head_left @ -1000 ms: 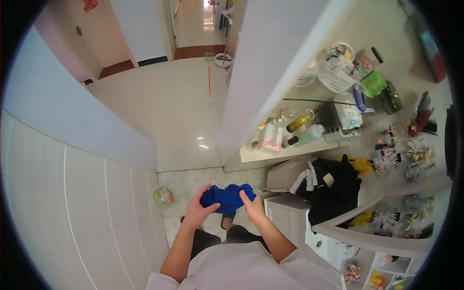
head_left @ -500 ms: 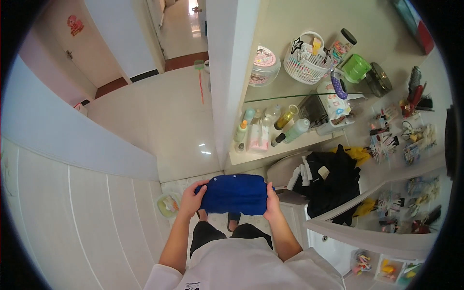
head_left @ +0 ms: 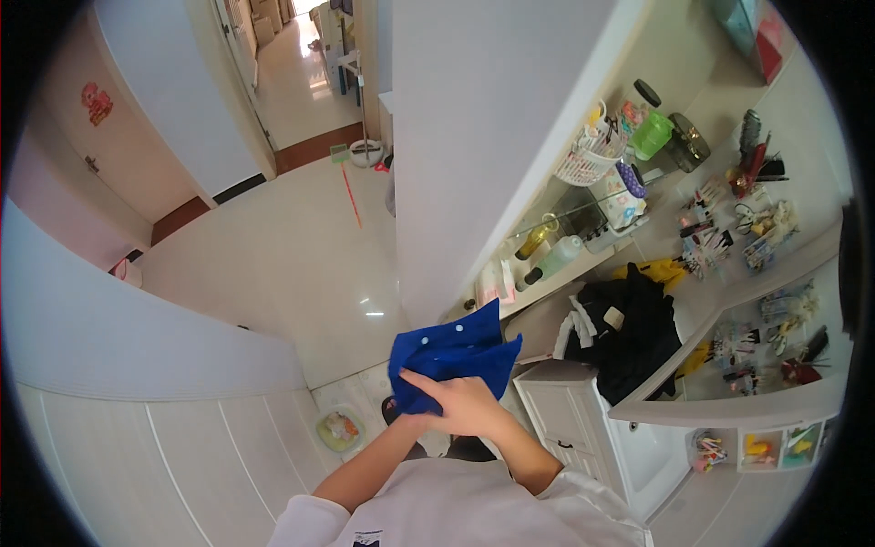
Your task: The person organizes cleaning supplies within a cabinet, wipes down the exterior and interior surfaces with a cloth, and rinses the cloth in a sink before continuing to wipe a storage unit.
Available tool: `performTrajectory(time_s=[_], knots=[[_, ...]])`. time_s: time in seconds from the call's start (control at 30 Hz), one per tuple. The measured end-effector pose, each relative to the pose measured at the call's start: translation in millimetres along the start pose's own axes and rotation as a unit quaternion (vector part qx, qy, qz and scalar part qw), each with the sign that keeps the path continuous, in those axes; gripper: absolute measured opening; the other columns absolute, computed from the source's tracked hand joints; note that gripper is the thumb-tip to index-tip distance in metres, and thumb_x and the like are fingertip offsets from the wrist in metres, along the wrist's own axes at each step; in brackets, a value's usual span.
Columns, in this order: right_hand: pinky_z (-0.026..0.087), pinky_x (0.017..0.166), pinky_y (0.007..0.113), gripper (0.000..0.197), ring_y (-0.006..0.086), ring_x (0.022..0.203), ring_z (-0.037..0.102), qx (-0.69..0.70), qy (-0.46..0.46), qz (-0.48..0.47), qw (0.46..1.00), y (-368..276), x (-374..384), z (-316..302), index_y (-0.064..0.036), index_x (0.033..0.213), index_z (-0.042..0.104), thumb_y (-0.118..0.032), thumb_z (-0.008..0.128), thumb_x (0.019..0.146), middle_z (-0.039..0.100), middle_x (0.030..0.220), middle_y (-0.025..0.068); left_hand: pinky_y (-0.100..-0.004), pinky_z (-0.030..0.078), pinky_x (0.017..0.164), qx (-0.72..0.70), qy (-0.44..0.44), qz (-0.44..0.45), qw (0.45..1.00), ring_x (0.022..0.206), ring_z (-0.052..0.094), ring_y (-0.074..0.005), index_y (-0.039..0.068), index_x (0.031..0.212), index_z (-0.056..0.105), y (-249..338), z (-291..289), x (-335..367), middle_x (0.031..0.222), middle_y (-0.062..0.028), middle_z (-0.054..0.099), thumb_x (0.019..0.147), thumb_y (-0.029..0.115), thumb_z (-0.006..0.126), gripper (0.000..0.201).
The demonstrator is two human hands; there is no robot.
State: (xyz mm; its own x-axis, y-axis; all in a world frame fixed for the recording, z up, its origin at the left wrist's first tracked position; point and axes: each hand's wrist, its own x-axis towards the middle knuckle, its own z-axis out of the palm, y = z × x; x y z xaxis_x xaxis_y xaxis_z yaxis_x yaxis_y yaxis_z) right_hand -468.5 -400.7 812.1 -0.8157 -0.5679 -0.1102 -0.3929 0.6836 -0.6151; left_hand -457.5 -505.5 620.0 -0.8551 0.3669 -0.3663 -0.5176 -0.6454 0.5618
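Note:
A folded royal-blue cloth (head_left: 456,351) with two white round buttons or snaps hangs in front of me at waist height. One corner of it points up and its right part flares open. Across its lower front lies my right hand (head_left: 467,406), gripping it, with one digit stretched leftward over the fabric. My left hand (head_left: 421,425) meets the right one at the cloth's lower edge. The left fingers are hidden behind the right hand and the cloth.
To the right, a white washbasin (head_left: 652,456) tops a cabinet (head_left: 561,424), with a dark garment (head_left: 629,324) heaped behind. Bottles and a white basket (head_left: 588,164) fill the shelves. On the floor at left sits a green tub (head_left: 340,428). A wall edge (head_left: 456,182) rises ahead.
The cloth was stretched flat between both hands. My right hand has moved left across it to meet the left, and the cloth is now bunched and tilted. The view has shifted left.

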Motion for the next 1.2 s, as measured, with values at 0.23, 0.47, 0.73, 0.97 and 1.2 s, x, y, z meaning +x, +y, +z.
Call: performTrajectory(time_s=[0.23, 0.47, 0.73, 0.97, 1.2], knots=[[0.046, 0.093, 0.043, 0.04, 0.0356, 0.108, 0.058, -0.104, 0.589, -0.067, 0.799, -2, 8, -85, 0.0066, 0.118, 0.063, -0.024, 0.064, 0.092, 0.063, 0.113, 0.0216, -0.0313, 0.043, 0.089, 0.39, -0.065, 0.352, 0.849, 0.099, 0.05, -0.0182, 0.01, 0.126, 0.052, 139, 120, 7, 0.106, -0.0009, 0.05, 0.099, 0.028, 0.054, 0.033], [0.023, 0.117, 0.049, 0.077, 0.0361, 0.147, 0.031, -0.056, 0.678, -0.284, 0.676, -17, 105, -170, 0.0008, 0.156, 0.021, -0.042, 0.05, 0.099, 0.031, 0.158, 0.0262, -0.0385, 0.04, 0.103, 0.362, -0.098, 0.402, 0.835, 0.118, 0.049, -0.0256, 0.004, 0.144, 0.034, 97, 67, 122, 0.127, -0.0114, 0.05, 0.09, 0.023, 0.067, 0.066], [0.014, 0.123, 0.043, 0.095, 0.029, 0.154, 0.01, -0.008, 0.602, -0.371, 0.707, -26, 137, -215, -0.0026, 0.16, -0.003, -0.063, 0.04, 0.1, 0.002, 0.168, 0.0159, -0.0409, 0.035, 0.11, 0.48, 0.006, 0.397, 0.782, 0.127, 0.044, -0.033, -0.001, 0.144, 0.029, 144, 129, 142, 0.137, -0.017, 0.043, 0.078, 0.02, 0.076, 0.085], [0.005, 0.123, 0.045, 0.099, 0.0332, 0.154, 0.007, 0.024, 0.615, -0.323, 0.719, -1, 129, -203, 0.0023, 0.159, 0.003, -0.068, 0.035, 0.097, 0.002, 0.166, 0.022, -0.0628, 0.024, 0.11, 0.474, -0.083, 0.675, 0.559, 0.133, 0.038, -0.0433, 0.005, 0.143, 0.048, 305, 285, 130, 0.146, -0.0183, 0.047, 0.09, 0.043, 0.058, 0.066], [0.008, 0.123, 0.045, 0.096, 0.0325, 0.154, 0.01, -0.03, 0.617, -0.298, 0.727, -7, 129, -203, 0.0013, 0.159, 0.007, -0.066, 0.036, 0.097, 0.004, 0.167, 0.0205, -0.0561, 0.038, 0.1, 0.353, -0.055, 0.838, 0.413, 0.114, 0.044, -0.0496, -0.003, 0.134, 0.047, 475, 470, 70, 0.131, -0.0313, 0.043, 0.092, 0.023, 0.055, 0.05]])
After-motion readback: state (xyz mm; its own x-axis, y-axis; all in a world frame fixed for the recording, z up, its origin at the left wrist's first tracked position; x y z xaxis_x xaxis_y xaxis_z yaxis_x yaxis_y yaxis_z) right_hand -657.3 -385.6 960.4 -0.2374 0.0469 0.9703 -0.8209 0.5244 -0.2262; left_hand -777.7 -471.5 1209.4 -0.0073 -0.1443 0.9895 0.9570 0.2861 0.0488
